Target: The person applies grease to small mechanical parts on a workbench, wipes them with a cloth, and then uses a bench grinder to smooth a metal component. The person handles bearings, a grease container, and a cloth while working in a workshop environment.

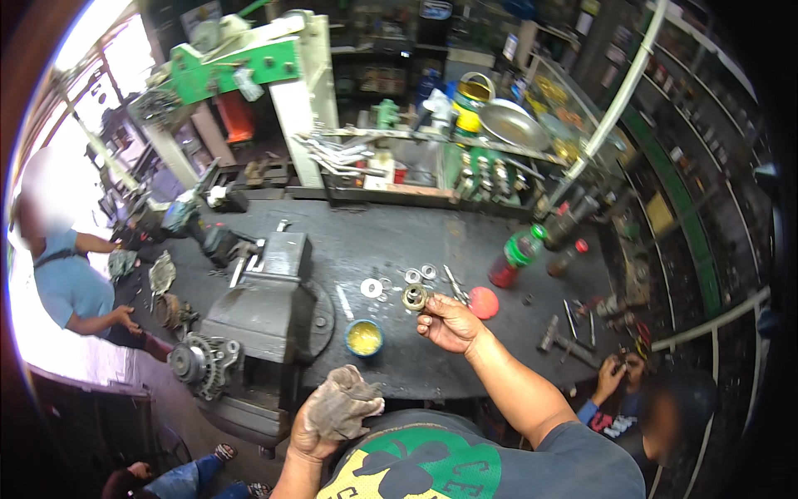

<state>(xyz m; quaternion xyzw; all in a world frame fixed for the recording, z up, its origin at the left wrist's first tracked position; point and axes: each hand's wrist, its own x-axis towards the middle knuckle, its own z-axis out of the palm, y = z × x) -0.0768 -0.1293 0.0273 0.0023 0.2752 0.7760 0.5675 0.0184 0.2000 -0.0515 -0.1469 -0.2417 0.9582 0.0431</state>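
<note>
Between the fingertips of my right hand (450, 326) is a round greasy metal ring, likely a bearing (414, 297), raised a little above the dark bench. My left hand (312, 437) grips a crumpled grey rag (343, 405) close to my body, and the cloth hides most of its fingers. A blue tub of yellowish grease (364, 338) stands on the bench between the two hands. Beyond the bearing lie a pale flat washer (371, 288) and small metal rings (428, 272). Just right of my right hand sits a round pinkish-red object (483, 303).
A large bench vise (266, 299) fills the left side, with an alternator (204, 366) near it. Bottles (517, 254) stand at the right, and a hammer (569, 343) lies near the edge. One person (71, 279) stands left; another (657, 416) works at lower right.
</note>
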